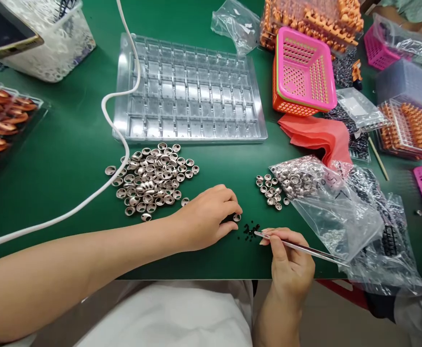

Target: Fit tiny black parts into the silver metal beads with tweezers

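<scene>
My left hand [211, 217] is by the table's front edge. Its thumb and index finger close around a small silver metal ring [236, 218] with a hole in its side. In my right hand [292, 258] is a pair of slim metal tweezers [312, 251], held like a pen, with the tips pointing left. Those tips touch a scatter of tiny black pieces [250, 231], too small to name. A large heap of similar metal rings [153, 178] lies beyond my left forearm. A smaller group of rings [270, 190] lies beyond my right hand.
Beyond the heap lies a clear compartment tray [192, 91], with a white cable [113, 96] across its left part. Plastic bags [341, 221], a red cloth [319, 132] and a pink basket [305, 72] fill the right. A bin of white parts [62, 53] stands back left.
</scene>
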`<state>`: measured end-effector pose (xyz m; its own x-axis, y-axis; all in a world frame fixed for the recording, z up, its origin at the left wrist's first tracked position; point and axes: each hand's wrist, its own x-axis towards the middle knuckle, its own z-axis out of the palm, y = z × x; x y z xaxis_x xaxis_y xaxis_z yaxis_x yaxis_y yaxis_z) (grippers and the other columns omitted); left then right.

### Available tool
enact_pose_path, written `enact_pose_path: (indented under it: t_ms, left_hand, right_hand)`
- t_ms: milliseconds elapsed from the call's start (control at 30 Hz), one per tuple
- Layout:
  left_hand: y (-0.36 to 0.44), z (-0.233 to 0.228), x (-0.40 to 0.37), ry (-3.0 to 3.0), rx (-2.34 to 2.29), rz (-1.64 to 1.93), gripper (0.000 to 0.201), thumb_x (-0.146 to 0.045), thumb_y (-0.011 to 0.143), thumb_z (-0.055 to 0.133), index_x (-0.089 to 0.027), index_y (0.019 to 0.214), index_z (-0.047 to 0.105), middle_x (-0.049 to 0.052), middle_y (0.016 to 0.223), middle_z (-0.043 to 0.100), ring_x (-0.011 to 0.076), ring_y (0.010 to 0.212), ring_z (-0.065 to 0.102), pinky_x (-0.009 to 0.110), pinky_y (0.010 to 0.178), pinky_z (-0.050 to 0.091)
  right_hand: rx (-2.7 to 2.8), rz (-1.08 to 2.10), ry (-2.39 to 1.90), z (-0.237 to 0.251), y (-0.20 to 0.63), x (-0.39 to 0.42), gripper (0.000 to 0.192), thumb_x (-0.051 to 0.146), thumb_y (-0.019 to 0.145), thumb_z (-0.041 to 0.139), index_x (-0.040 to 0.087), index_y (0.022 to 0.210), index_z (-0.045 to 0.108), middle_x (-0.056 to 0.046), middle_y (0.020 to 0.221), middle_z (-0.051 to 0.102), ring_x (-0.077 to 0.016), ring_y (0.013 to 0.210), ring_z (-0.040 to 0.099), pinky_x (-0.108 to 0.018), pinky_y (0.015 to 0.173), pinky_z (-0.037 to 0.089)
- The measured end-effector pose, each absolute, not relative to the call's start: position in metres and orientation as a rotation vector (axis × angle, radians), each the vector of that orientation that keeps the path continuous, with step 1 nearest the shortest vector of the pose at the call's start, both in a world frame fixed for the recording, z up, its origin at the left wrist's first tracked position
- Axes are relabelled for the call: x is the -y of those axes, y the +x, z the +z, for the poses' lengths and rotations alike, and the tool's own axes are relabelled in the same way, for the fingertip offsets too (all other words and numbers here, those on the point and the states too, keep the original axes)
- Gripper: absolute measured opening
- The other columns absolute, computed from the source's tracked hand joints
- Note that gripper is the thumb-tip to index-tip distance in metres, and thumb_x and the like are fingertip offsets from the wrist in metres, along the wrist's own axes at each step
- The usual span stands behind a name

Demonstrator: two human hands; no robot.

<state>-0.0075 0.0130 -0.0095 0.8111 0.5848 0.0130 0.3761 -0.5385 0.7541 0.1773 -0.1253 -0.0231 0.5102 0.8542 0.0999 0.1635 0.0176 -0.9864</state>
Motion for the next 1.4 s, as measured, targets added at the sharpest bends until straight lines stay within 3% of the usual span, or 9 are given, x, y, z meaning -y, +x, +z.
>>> enact_pose_path:
  t_ms: [433,533,633,700,900,1033,1133,1200,1400]
  left_hand:
    - [-0.007,-0.01,-0.012,2.175,-0.721,0.363,0.012,-0.016,0.09,0.072,-0.015,0.102,0.072,0.006,0.101,0.067,0.0215,0.097,0.058,0.034,0.08,0.049]
    - [-0.007,-0.01,-0.011,2.187,-0.715,0.369,0.009,-0.015,0.091,0.07,-0.016,0.1,0.073,0.006,0.1,0.067,0.0209,0.095,0.058,0.034,0.08,0.049]
    - [-0.007,-0.011,-0.011,2.189,-0.703,0.373,0.009,-0.015,0.092,0.069,-0.016,0.1,0.073,0.006,0.099,0.067,0.0209,0.095,0.057,0.034,0.08,0.049]
    - [-0.007,-0.013,-0.01,2.189,-0.702,0.389,0.009,-0.016,0.092,0.068,-0.017,0.099,0.073,0.005,0.099,0.067,0.021,0.095,0.058,0.034,0.081,0.049]
    - [-0.005,-0.023,-0.007,2.211,-0.705,0.483,0.007,-0.017,0.09,0.069,-0.019,0.096,0.072,0.004,0.097,0.067,0.0206,0.093,0.057,0.035,0.083,0.048]
    - [-0.005,-0.021,-0.007,2.201,-0.687,0.484,0.007,-0.015,0.09,0.068,-0.017,0.096,0.072,0.005,0.097,0.067,0.0209,0.094,0.057,0.035,0.084,0.048]
    - [-0.006,-0.018,-0.007,2.192,-0.682,0.444,0.008,-0.015,0.092,0.067,-0.017,0.096,0.073,0.005,0.098,0.067,0.0211,0.095,0.057,0.035,0.083,0.047]
    - [-0.006,-0.019,-0.007,2.199,-0.682,0.458,0.007,-0.015,0.091,0.067,-0.018,0.095,0.073,0.005,0.098,0.067,0.0211,0.094,0.057,0.035,0.083,0.047]
    - [-0.005,-0.026,-0.008,2.219,-0.668,0.503,0.008,-0.017,0.091,0.067,-0.019,0.095,0.073,0.004,0.097,0.067,0.0201,0.093,0.056,0.034,0.083,0.047]
  right_hand:
    - [1.009,0.646,-1.518,-0.025,0.178,0.126,0.007,0.019,0.09,0.067,0.024,0.095,0.071,-0.004,0.091,0.071,-0.0171,0.084,0.069,-0.031,0.068,0.06]
    - [0.904,0.656,-1.568,-0.023,0.175,0.128,0.035,0.02,0.089,0.07,0.028,0.123,0.064,-0.001,0.087,0.072,-0.0133,0.073,0.068,-0.028,0.065,0.059]
    - [0.796,0.689,-1.593,-0.021,0.171,0.129,0.083,0.019,0.086,0.073,0.034,0.156,0.029,0.003,0.081,0.071,-0.0117,0.066,0.065,-0.024,0.059,0.057]
    - [0.779,0.692,-1.573,-0.019,0.171,0.129,0.098,0.019,0.086,0.072,0.038,0.16,0.01,0.005,0.079,0.071,-0.0115,0.063,0.063,-0.023,0.055,0.055]
    - [0.88,0.804,-1.369,-0.013,0.181,0.133,0.049,0.032,0.089,0.072,0.032,0.136,0.061,-0.002,0.084,0.07,-0.0167,0.074,0.068,-0.035,0.065,0.061]
    - [0.975,0.805,-1.288,-0.007,0.186,0.136,0.049,0.039,0.087,0.075,0.029,0.133,0.063,-0.006,0.091,0.077,-0.0233,0.082,0.074,-0.042,0.071,0.063]
    - [0.987,0.757,-1.241,-0.006,0.186,0.133,0.019,0.033,0.097,0.062,0.03,0.114,0.07,0.001,0.068,0.071,-0.0166,0.057,0.067,-0.031,0.052,0.056]
    - [1.019,0.75,-1.167,-0.008,0.188,0.13,0.02,0.038,0.101,0.054,0.031,0.109,0.071,0.003,0.061,0.065,-0.0132,0.047,0.058,-0.027,0.043,0.048]
    - [0.98,0.685,-1.272,-0.022,0.194,0.131,0.021,0.048,0.098,0.056,0.037,0.106,0.073,-0.002,0.092,0.064,-0.0163,0.073,0.067,-0.033,0.053,0.058]
